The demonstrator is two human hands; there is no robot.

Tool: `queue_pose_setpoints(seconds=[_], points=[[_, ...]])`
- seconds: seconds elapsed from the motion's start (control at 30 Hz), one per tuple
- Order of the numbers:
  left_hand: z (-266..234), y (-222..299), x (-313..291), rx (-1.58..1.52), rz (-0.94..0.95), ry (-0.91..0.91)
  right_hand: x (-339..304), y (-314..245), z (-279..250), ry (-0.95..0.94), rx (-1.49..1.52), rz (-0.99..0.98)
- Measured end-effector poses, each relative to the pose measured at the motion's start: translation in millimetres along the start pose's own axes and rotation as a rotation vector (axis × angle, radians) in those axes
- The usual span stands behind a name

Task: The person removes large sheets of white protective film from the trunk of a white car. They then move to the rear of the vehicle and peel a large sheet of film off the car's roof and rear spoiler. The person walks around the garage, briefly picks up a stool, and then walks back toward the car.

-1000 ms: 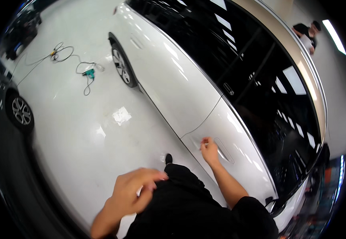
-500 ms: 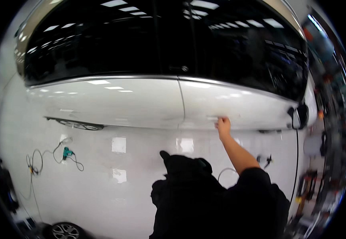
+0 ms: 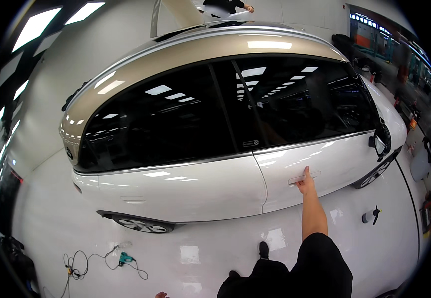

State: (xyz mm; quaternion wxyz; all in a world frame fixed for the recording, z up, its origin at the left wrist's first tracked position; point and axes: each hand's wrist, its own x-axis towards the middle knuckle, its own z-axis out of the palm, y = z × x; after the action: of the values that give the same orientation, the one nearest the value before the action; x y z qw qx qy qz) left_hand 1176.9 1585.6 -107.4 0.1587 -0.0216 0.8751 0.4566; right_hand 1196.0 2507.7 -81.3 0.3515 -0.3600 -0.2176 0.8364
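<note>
My right hand (image 3: 304, 185) is closed around the front door handle (image 3: 295, 181) of a white car, thumb up and fingers curled at the handle. The front door (image 3: 287, 196) sits flush against the rear door (image 3: 215, 191), with a thin seam between them. Above my hand are the dark front window (image 3: 309, 99) and the chrome trim below it. Only the fingertips of my left hand (image 3: 162, 295) show at the lower edge. They look loosely apart, with nothing visible in them; the palm is hidden.
Bottom left, a teal corded power tool (image 3: 125, 258) lies on the glossy floor with its looped cable (image 3: 79, 265). A spray bottle (image 3: 369, 216) stands at right, near the front wheel (image 3: 376, 171). The side mirror (image 3: 381, 141) juts out. Beyond the roof, another person (image 3: 225, 6) handles a whitish sheet.
My view has tilted up, bringing the roof and the other person into sight. My right hand has gone from the blurred handle area to a grip on the handle. Left fingertips have appeared.
</note>
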Motion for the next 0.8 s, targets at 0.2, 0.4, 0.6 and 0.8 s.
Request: queue_pose_setpoints(seconds=[0.2, 0.4, 0.6, 0.8], points=[[35, 113, -33, -0.001, -0.027, -0.056, 9, 9, 17, 0.236, -0.021, 0.025], [136, 156, -3, 0.048, -0.007, -0.277, 20, 0, -1, 0.148, -0.042, 0.047], [197, 187, 22, 0.148, 0.073, -0.478, 23, -3, -7, 0.114, -0.129, 0.049], [201, 185, 9, 0.280, 0.057, -0.560, 15, -2, 23, 0.346, -0.343, -0.150]])
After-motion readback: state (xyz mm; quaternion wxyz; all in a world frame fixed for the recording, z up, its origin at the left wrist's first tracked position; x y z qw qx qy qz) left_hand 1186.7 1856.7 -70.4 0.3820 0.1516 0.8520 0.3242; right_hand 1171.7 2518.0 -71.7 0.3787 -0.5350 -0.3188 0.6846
